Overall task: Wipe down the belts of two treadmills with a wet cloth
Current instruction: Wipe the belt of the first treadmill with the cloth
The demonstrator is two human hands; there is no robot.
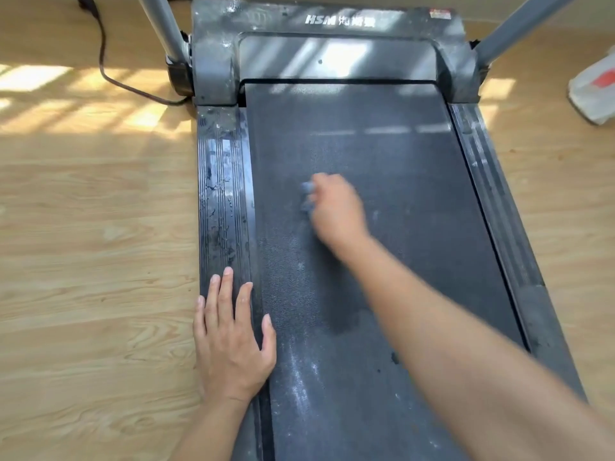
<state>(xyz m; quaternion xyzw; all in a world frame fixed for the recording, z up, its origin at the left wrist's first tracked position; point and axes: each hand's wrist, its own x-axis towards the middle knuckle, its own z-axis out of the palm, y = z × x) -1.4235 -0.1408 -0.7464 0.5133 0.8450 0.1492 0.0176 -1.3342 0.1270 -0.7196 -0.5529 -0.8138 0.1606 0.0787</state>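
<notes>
On the pale wood floor (93, 227) stands a grey treadmill (332, 21), filling the middle of the view; its black textured belt (416, 211) runs from the motor cover toward the viewer and carries pale dusty streaks near the lower left. Flanking the belt, the ribbed left side rail (221, 194) shows wet patches and flecks. Right hand (336, 211) — blurred, fingers curled shut around a small bunched grey-blue cloth (307, 196) — presses it onto the belt's middle, slightly left of centre. Left hand (233, 341) lies open and flat, palm down, braced across the left rail with the thumb reaching onto the belt edge; it holds nothing. Judged as handling: the cloth is soft, limp and light, likely damp, so it is best gathered into a wad under the palm and fingers — a loose corner would drag and fold. The belt looks grippy, resisting the stroke.
</notes>
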